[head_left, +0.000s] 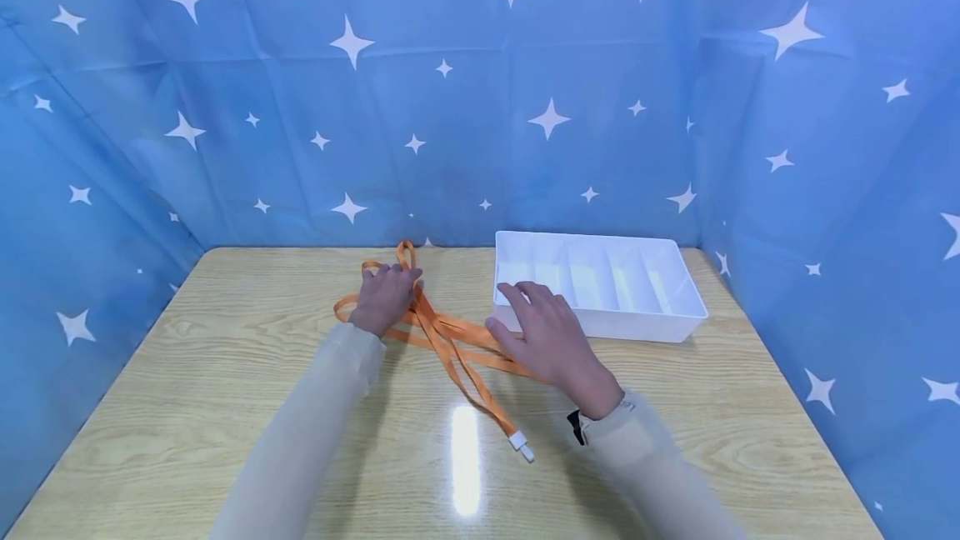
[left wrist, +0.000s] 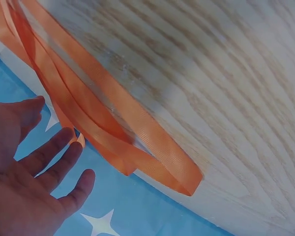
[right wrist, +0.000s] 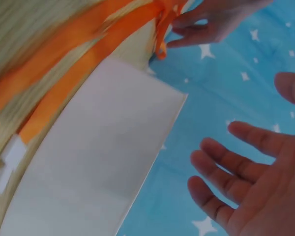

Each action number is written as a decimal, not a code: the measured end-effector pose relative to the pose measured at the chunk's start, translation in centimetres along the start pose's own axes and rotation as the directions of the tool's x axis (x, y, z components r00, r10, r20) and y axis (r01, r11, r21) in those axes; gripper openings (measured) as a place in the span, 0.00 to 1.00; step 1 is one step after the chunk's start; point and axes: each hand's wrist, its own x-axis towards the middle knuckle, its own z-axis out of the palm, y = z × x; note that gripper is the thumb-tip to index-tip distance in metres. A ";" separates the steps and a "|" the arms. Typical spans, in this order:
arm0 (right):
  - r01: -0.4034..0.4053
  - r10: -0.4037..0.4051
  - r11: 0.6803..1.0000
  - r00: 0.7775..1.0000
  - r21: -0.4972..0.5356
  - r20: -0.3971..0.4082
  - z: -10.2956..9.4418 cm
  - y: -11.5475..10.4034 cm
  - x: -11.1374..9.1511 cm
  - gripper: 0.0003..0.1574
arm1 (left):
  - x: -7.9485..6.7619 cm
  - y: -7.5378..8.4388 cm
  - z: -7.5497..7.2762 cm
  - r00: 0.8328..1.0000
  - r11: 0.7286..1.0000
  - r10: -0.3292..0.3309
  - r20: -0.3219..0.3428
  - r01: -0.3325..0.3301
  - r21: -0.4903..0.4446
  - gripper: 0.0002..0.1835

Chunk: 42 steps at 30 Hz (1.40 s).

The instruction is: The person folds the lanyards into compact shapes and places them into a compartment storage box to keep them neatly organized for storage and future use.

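Orange lanyards (head_left: 442, 332) lie crossed on the table, loops at the far end. One white plastic clip (head_left: 519, 442) points toward the front edge. My left hand (head_left: 386, 298) is over the looped end; its loosely bent fingers (left wrist: 54, 162) are right beside the orange straps (left wrist: 108, 98), thumb apart from them. My right hand (head_left: 551, 340) hovers with spread fingers in front of the white box's left corner, holding nothing, and covers part of the straps. In the right wrist view, a strap ends in a white clip (right wrist: 12, 155) beside the box wall.
A white divided box (head_left: 600, 323) with several compartments stands at the back right of the wooden table (head_left: 225, 407). Blue star-patterned cloth (head_left: 450, 107) hangs behind and along both sides of the table.
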 end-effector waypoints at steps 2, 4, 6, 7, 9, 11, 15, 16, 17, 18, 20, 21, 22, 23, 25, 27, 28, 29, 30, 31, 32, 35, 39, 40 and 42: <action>0.025 -0.025 1.000 1.000 0.007 -0.010 0.4 -0.4 -0.1 0.34 | 0.0 -0.1 0.0 1.000 1.000 0.006 0.004 -0.006 0.010 0.24; 0.045 -0.045 0.999 0.999 0.011 -0.018 0.7 -0.8 -0.3 0.33 | 0.1 -0.1 0.0 1.000 1.000 0.007 0.011 -0.007 0.016 0.25; 0.061 -0.060 0.998 0.998 0.018 -0.028 1.2 -1.1 -0.4 0.32 | 0.1 -0.1 -0.1 1.000 1.000 0.003 0.023 -0.004 0.018 0.26; 0.065 -0.064 0.998 0.997 0.026 -0.032 1.4 -1.2 -0.4 0.31 | 0.1 -0.1 -0.1 1.000 1.000 0.000 0.029 0.000 0.017 0.26; 0.071 -0.069 0.997 0.997 0.039 -0.037 1.8 -1.4 -0.5 0.30 | 0.1 -0.2 -0.2 0.999 1.000 -0.006 0.039 0.006 0.016 0.26; 0.059 -0.058 0.996 0.998 0.063 -0.025 2.3 -1.6 -0.7 0.29 | 0.1 -0.2 -0.2 0.999 1.000 -0.009 0.043 0.009 0.017 0.26; -0.003 -0.002 0.997 0.998 0.080 0.060 3.1 -1.9 -0.9 0.28 | 0.1 -0.3 -0.3 0.999 1.000 -0.012 0.041 0.011 0.012 0.25; -0.017 0.010 0.997 0.996 0.079 0.086 3.3 -1.9 -1.0 0.27 | 0.1 -0.3 -0.3 0.999 1.000 -0.011 0.039 0.010 0.010 0.25; -0.029 0.020 0.996 0.994 0.081 0.111 3.5 -2.0 -1.0 0.26 | 0.1 -0.4 -0.3 0.999 1.000 -0.007 0.038 0.007 0.011 0.25; -0.036 0.026 0.996 0.991 0.077 0.131 3.6 -2.1 -1.0 0.26 | 0.2 -0.3 -0.3 0.999 1.000 -0.008 0.038 0.007 0.009 0.25; -0.038 0.027 0.997 0.987 0.072 0.157 3.9 -2.1 -1.0 0.25 | 0.3 -0.3 -0.2 0.999 1.000 -0.001 0.038 0.000 0.013 0.24; -0.048 0.033 0.996 0.984 0.081 0.174 4.0 -2.1 -1.1 0.25 | 0.3 -0.3 -0.1 0.999 1.000 0.002 0.037 -0.003 0.016 0.24; -0.052 0.035 0.995 0.983 0.091 0.181 4.1 -2.1 -1.1 0.24 | 0.3 -0.3 0.0 0.999 1.000 0.008 0.034 -0.008 0.016 0.24; -0.059 0.041 0.994 0.982 0.097 0.182 4.3 -2.2 -1.1 0.24 | 0.3 -0.4 0.1 0.999 1.000 0.014 0.029 -0.014 0.015 0.24; -0.076 0.052 0.990 0.980 0.118 0.193 4.5 -2.3 -1.1 0.23 | 0.4 -0.4 0.4 1.000 1.000 0.024 0.020 -0.024 0.014 0.24; -0.094 0.062 0.984 0.978 0.154 0.200 4.8 -2.4 -1.1 0.22 | 0.4 -0.4 0.6 0.999 0.999 0.034 0.012 -0.034 0.005 0.24; -0.100 0.065 0.981 0.977 0.169 0.201 5.0 -2.5 -1.2 0.22 | 0.4 -0.5 0.7 0.999 0.999 0.038 0.009 -0.038 -0.004 0.24; -0.111 0.071 0.976 0.975 0.188 0.209 5.1 -2.6 -1.2 0.23 | 0.3 -0.5 0.8 0.999 0.999 0.039 0.006 -0.039 -0.014 0.24; -0.118 0.072 0.971 0.974 0.209 0.216 5.2 -2.6 -1.2 0.24 | 0.3 -0.5 0.7 0.999 0.999 0.039 0.004 -0.039 -0.022 0.24; -0.123 0.073 0.967 0.973 0.225 0.220 5.3 -2.6 -1.2 0.25 | 0.2 -0.5 0.8 0.999 0.998 0.040 0.001 -0.040 -0.038 0.24; -0.127 0.074 0.964 0.973 0.236 0.220 5.4 -2.6 -1.2 0.26 | 0.2 -0.6 0.8 0.999 0.998 0.040 -0.003 -0.040 -0.056 0.24; -0.143 0.080 0.956 0.967 0.256 0.241 5.7 -2.7 -1.2 0.29 | 0.1 -0.7 0.8 0.998 0.993 0.053 -0.024 -0.055 -0.108 0.24; -0.178 0.101 0.945 0.957 0.275 0.273 5.9 -2.6 -1.1 0.38 | 0.0 -0.7 0.9 0.995 0.985 0.086 -0.044 -0.091 -0.148 0.25; -0.184 0.106 0.943 0.956 0.277 0.274 6.0 -2.6 -1.1 0.40 | 0.1 -0.7 0.9 0.994 0.983 0.096 -0.046 -0.102 -0.151 0.25; -0.192 0.112 0.941 0.954 0.279 0.276 6.1 -2.5 -1.1 0.42 | 0.1 -0.7 1.0 0.992 0.980 0.113 -0.048 -0.119 -0.161 0.24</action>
